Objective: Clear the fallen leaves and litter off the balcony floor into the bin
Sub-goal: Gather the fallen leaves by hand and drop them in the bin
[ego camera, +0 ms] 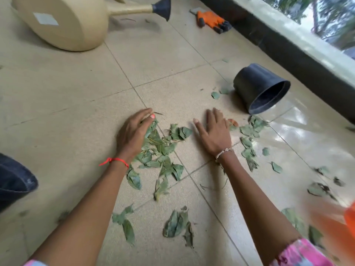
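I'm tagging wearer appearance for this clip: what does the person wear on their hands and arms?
The left hand has a pink-painted nail and a thin red thread round its wrist. The right hand has a silvery chain bracelet at its wrist. Forearms are uncovered; a pink patterned sleeve covers the right upper arm.

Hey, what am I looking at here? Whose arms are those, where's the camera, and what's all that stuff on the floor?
There is no machine here: one camera worn on a person's head looks down at their own two bare hands. The left hand rests against a heap of green leaves; the right hand lies flat on the tiled floor, fingers spread. Neither seems to grip anything. More leaves lie scattered around. Farther off are a black pot tipped on its side, a beige watering can and an orange glove.
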`<state>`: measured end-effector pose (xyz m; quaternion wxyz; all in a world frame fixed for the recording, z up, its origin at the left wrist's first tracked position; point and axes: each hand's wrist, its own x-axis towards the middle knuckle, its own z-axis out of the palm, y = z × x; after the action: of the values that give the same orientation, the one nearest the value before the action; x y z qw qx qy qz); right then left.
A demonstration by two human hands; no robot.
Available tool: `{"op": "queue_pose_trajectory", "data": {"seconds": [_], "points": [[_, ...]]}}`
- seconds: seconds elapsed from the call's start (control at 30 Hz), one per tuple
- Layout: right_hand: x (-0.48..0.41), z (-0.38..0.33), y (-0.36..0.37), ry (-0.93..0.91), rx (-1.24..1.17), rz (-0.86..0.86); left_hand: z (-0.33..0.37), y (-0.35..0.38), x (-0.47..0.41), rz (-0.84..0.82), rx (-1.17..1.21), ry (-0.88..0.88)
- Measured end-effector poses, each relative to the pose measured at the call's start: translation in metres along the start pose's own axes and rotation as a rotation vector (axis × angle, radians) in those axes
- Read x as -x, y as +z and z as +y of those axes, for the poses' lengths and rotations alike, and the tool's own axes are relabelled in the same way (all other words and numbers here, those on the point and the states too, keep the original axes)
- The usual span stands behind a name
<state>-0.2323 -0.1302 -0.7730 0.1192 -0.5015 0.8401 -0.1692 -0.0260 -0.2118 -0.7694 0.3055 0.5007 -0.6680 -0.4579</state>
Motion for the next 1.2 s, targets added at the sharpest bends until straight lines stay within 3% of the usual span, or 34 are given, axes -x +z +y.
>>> {"op": "queue_pose_trajectory", "data": {"seconds": [0.07, 0.17, 0.27, 0.37, 0.6, 0.83, 1.07, 1.2], "points": [[0.015, -0.01, 0.002, -0.122, -0.146, -0.031, -0.001, 0.0, -0.001, 0.006, 0.025, 0.003], [0.018, -0.016, -0.002, -0.139, -0.304, 0.063, -0.003, -0.001, 0.0, -0.005, 0.04, 0.034], [-0.012, -0.005, -0.011, -0.064, -0.191, 0.155, -0.003, -0.001, -0.001, -0.012, 0.008, 0.07], [-0.052, 0.008, -0.015, 0.01, -0.034, 0.081, -0.006, -0.001, -0.001, -0.008, -0.02, 0.082], [-0.101, 0.019, -0.016, 0.189, -0.081, -0.015, -0.009, 0.0, -0.003, 0.003, -0.073, 0.101], [-0.112, 0.012, -0.013, -0.09, -0.065, 0.002, -0.011, 0.001, -0.005, 0.028, -0.072, 0.097], [-0.047, -0.018, -0.004, -0.31, -0.234, -0.206, -0.009, 0.002, -0.004, 0.012, -0.098, 0.068], [-0.006, -0.03, -0.014, -0.299, -0.488, -0.371, -0.007, 0.0, -0.003, -0.027, -0.083, 0.053]]}}
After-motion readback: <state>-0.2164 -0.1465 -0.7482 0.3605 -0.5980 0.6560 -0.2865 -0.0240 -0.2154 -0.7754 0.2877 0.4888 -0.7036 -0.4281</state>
